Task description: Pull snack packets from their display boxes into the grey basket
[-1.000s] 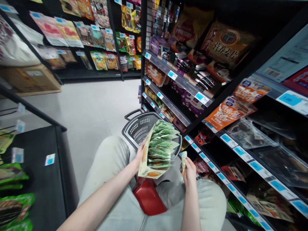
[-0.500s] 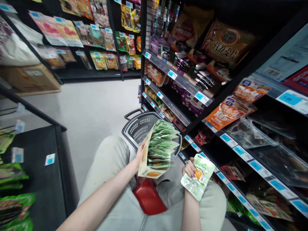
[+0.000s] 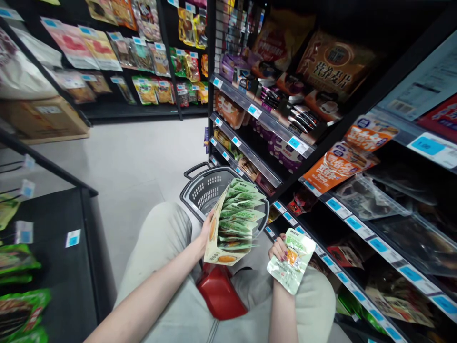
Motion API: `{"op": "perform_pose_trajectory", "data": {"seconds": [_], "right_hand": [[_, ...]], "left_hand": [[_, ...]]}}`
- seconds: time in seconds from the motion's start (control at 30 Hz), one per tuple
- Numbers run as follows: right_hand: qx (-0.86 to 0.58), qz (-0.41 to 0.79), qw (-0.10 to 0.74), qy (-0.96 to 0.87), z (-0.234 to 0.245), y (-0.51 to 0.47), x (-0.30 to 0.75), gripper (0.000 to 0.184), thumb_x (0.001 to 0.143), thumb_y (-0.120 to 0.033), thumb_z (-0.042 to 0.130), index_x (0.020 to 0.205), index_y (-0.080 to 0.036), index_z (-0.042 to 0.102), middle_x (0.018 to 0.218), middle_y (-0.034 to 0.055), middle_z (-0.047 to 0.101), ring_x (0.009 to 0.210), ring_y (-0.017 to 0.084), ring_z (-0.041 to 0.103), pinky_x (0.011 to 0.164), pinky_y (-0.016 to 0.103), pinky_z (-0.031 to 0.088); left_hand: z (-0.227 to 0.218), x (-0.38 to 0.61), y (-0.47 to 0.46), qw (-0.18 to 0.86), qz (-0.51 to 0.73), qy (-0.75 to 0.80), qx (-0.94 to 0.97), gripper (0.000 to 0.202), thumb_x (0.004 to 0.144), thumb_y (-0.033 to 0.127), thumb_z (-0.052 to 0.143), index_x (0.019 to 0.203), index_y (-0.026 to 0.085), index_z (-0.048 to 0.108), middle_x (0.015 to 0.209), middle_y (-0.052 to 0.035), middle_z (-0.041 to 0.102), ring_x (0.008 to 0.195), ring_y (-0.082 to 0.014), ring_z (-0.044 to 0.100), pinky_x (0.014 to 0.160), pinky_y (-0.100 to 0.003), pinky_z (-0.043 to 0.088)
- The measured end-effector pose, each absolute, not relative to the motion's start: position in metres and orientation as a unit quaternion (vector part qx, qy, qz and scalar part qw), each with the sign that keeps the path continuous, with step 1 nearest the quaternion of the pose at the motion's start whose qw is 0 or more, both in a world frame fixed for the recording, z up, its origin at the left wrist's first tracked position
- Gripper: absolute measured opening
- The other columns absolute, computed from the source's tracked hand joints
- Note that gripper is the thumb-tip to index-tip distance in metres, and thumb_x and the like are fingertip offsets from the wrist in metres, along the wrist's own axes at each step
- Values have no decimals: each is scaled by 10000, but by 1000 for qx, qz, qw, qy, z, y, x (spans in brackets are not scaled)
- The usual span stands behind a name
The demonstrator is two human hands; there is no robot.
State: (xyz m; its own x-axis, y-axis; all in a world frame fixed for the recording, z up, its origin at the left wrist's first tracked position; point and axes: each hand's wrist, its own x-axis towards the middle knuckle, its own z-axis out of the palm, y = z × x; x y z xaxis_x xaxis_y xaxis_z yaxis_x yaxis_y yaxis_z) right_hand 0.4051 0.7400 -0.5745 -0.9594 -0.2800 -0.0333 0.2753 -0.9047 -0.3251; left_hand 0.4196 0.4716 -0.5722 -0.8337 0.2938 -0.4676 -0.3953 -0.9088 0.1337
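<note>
The left forearm (image 3: 153, 290) is seen bare and extended diagonally forward and inward over the left thigh (image 3: 152, 252), with the wrist nearly straight and the left hand (image 3: 207, 233) set in a side grip, most of its fingers being hidden. The right forearm (image 3: 283, 314) is directed almost straight forward over the right thigh (image 3: 312, 305), its wrist partly covered, and the right hand (image 3: 278, 249) is curled in a grip, with dark-painted nails exposed. Both hands are held raised and apart, the right slightly nearer the body.
</note>
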Motion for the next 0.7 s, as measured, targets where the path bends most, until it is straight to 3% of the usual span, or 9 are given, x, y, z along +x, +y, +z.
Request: {"op": "perform_pose_trajectory", "data": {"seconds": [0.33, 0.7], "right_hand": [[64, -963, 125, 231, -572, 739, 404, 155, 773, -262, 685, 800, -234, 534, 516, -126, 170, 360, 61, 94, 284, 178, 184], [69, -968, 126, 208, -579, 738, 403, 134, 753, -235, 658, 824, -225, 545, 506, -112, 296, 356, 49, 183, 310, 160, 240]], "left_hand": [[-568, 420, 473, 161, 960, 91, -210, 516, 864, 510, 492, 1205, 147, 628, 968, -119, 742, 928, -299, 698, 914, -433, 520], [-550, 422, 475, 166, 949, 118, -242, 520, 881, 535, 427, 1165, 168, 662, 891, -102, 746, 905, -296, 702, 864, -414, 546]]}}
